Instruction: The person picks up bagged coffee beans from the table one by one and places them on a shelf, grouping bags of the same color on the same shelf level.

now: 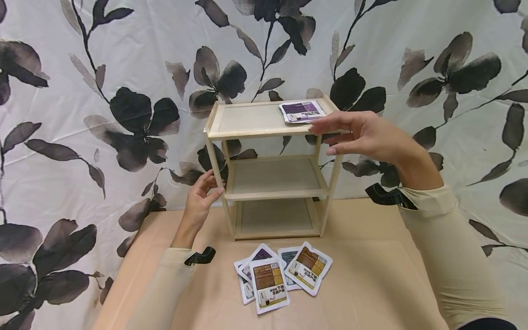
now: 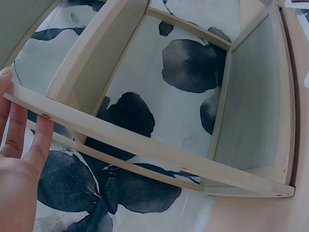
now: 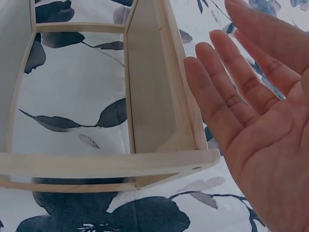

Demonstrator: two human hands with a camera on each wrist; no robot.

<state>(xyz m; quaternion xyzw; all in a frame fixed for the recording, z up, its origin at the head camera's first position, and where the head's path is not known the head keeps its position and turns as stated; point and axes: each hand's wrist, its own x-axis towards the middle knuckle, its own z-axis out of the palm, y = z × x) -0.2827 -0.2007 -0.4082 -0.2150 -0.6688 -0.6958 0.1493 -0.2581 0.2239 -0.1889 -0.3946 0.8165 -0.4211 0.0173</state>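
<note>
A small three-tier wooden shelf (image 1: 276, 178) stands upright on the table. My left hand (image 1: 200, 201) holds its left front post (image 2: 120, 133), thumb on one side and fingers on the other. My right hand (image 1: 363, 133) hovers by the top tier's right front corner; the right wrist view shows the palm bare and the fingers slightly bent, holding nothing. Close to those fingertips, a flat purple-and-white packet (image 1: 302, 111) lies on the right part of the top tier, perhaps with others under it. Several similar packets (image 1: 270, 285) in brown, purple and teal overlap on the table before the shelf.
The tan table (image 1: 363, 275) extends around the shelf. Behind it hangs a white cloth (image 1: 144, 55) with dark flower prints. The middle tier (image 1: 276, 176) and the bottom tier (image 1: 276, 217) sit below the top one. A black strap piece (image 1: 387, 196) projects from the right cuff.
</note>
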